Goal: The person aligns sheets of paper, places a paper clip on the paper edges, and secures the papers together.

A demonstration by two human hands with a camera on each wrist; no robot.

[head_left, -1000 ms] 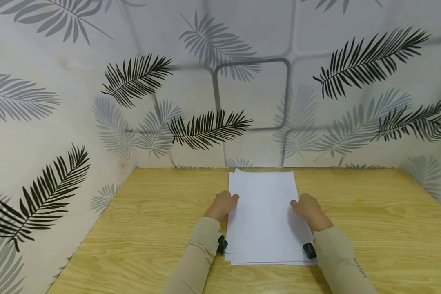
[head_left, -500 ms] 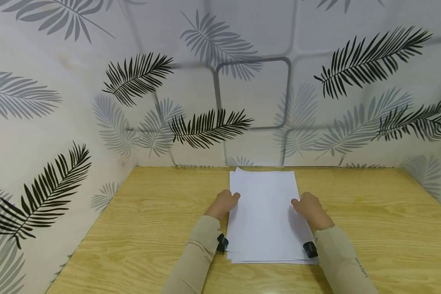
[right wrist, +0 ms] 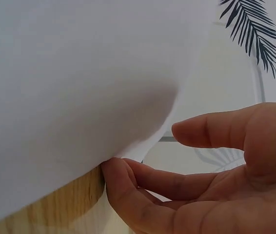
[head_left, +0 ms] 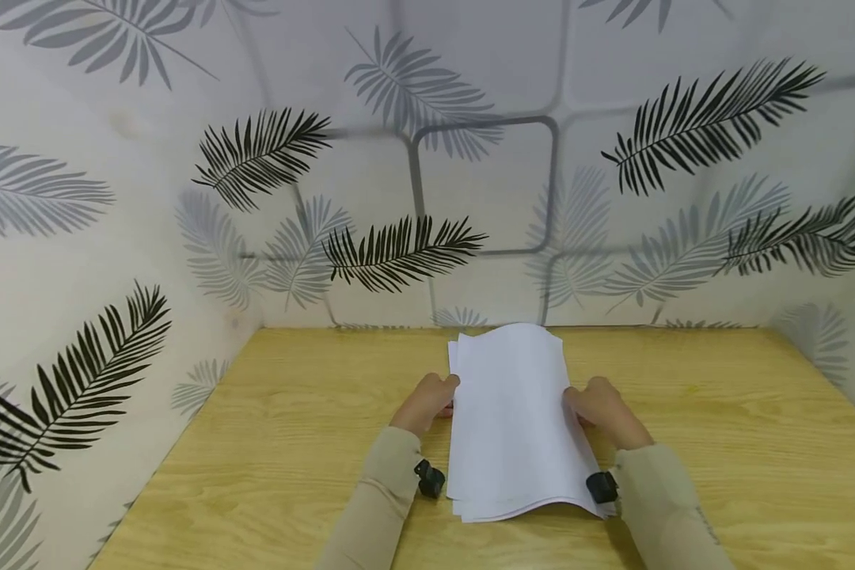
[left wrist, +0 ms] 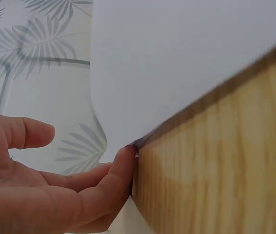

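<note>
The white sheets (head_left: 513, 443) lay gathered in one pile midway along the counter (head_left: 313, 412), their far end up by its back edge. Stacking looked done, but evenness did not: margins of lower sheets showed along the left side and near end, and the top bowed upward, so the pile was neither flush nor flat. Both forearms reached in from the counter's near edge, one to each long side. The left hand (head_left: 425, 402) was loosely spread, thumb clear of the paper, fingertips (left wrist: 123, 161) touching the side edge. The right hand (head_left: 604, 410) mirrored it, thumb (right wrist: 208, 130) lifted away, fingers gently bent with tips against the opposite edge. Neither seemed to pinch anything.
</note>
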